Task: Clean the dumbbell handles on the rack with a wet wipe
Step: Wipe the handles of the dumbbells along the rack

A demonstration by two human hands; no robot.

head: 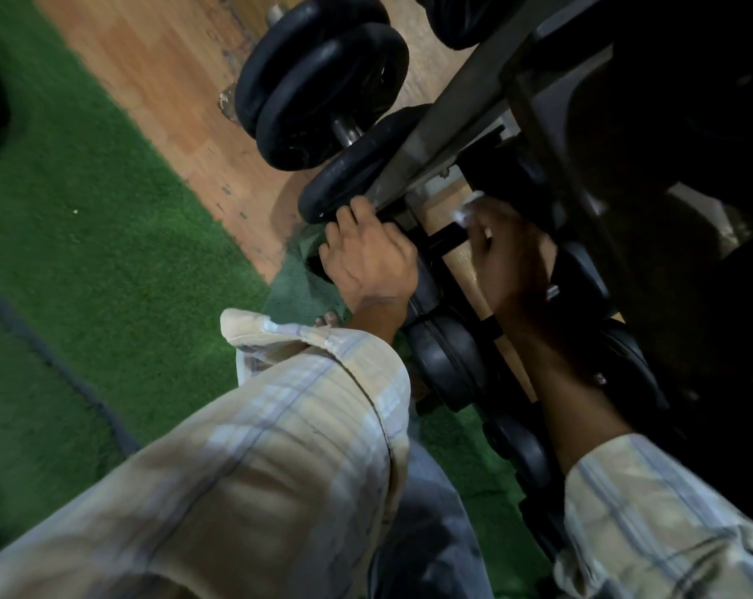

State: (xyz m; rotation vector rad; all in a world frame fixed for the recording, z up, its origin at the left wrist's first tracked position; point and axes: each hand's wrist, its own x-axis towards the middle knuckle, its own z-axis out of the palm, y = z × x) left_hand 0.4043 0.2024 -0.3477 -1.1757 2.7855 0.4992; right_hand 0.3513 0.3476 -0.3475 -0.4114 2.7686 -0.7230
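Note:
A low row of black dumbbells sits on the dark metal rack (461, 118). My left hand (368, 252) curls its fingers over the head of one dumbbell at the rack's front bar. Its black handle (446, 237) spans the gap between my two hands. My right hand (506, 257), blurred and in shadow under the upper shelf, grips a white wet wipe (467, 209) at the far end of that handle. Only a crumpled edge of the wipe shows above the fingers.
A larger plate dumbbell (323, 80) stands on the wooden floor (158, 71) to the left of the rack. Green turf (85, 235) covers the ground on the left. More dumbbell heads (448, 361) line the lower shelf toward me. My knee (431, 533) is below.

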